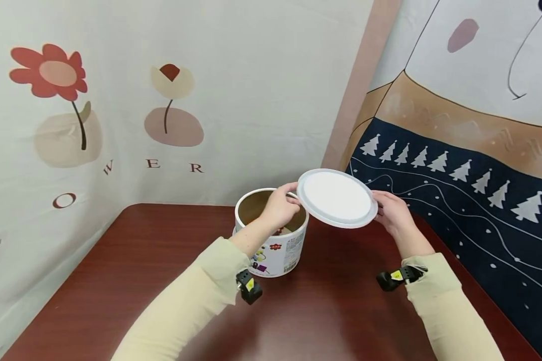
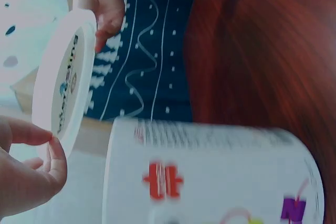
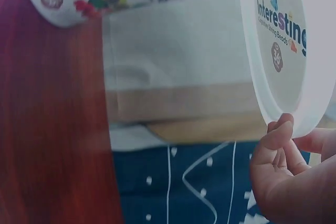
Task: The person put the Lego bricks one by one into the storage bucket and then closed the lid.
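Observation:
A round white lid (image 1: 336,197) is held up in the air to the right of a white bucket (image 1: 277,258). My left hand (image 1: 281,206) pinches its left rim and passes in front of the bucket's open mouth. At the opposite rim, my right hand (image 1: 393,210) grips the lid between thumb and fingers. The lid's printed face, with "Interesting" and "String Beads" on it, shows in the right wrist view (image 3: 281,38). Inside the bucket some brownish-red contents show, mostly hidden behind the left hand and forearm. The bucket stands upright with colourful prints on its wall.
The dark red wooden table (image 1: 162,250) bears the bucket near its back edge. A pale curtain (image 1: 262,90) with flower prints hangs behind it. On the right, a dark blue cloth (image 1: 501,240) with white trees runs along the table's edge.

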{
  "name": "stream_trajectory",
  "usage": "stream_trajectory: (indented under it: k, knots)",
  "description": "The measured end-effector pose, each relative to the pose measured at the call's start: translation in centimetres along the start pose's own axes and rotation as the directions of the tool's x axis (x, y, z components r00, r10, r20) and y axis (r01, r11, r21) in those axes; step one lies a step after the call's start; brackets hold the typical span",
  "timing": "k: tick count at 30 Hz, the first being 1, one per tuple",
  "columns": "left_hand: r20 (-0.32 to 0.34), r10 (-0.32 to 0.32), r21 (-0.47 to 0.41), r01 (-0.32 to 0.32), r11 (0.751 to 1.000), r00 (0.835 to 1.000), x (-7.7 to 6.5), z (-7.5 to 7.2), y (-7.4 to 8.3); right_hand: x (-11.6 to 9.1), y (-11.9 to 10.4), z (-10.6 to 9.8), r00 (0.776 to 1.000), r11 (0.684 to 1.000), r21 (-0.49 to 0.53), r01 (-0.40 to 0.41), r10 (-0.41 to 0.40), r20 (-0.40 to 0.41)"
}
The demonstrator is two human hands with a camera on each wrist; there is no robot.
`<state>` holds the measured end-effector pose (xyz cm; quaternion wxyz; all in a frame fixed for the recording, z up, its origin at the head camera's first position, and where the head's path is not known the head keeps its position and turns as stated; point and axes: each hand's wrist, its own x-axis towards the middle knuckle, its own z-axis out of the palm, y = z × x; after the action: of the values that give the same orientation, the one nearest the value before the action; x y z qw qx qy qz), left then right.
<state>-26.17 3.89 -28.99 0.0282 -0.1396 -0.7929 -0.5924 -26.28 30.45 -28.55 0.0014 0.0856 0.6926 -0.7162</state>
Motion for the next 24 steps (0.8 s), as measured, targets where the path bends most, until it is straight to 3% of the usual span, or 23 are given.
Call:
stream_trajectory:
  k: [4, 5, 15, 20, 24]
  knots:
    - [-0.025, 0.007, 0.012, -0.006, 1.000, 1.000, -0.3, -2.2, -0.7, 0.0, -0.4, 2.0, 1.000, 0.999, -0.035, 0.006, -0.005, 0.029]
    - [-0.030, -0.022, 0.031, 0.023, 0.999, 0.999, -0.4, -2.7, -0.7, 0.0, -0.5, 2.6, 0.999, 0.999, -0.046, 0.006, -0.004, 0.038]
    - [-0.084, -0.061, 0.110, 0.070, 0.991, 0.995, -1.4, -7.1, -2.6, 0.0, -0.5, 6.8, 0.992, 0.994, -0.107, 0.019, -0.005, 0.127]
    - [-0.066, -0.047, 0.132, 0.055, 0.990, 0.997, -2.1, -9.1, -3.1, 0.1, -0.4, 8.0, 0.979, 0.992, -0.102, 0.079, -0.058, 0.194]
    - [-0.056, 0.005, 0.182, 0.005, 0.983, 0.998, -2.6, -10.5, -3.4, 0.2, -0.3, 8.7, 0.963, 0.982, -0.120, 0.146, -0.114, 0.242]
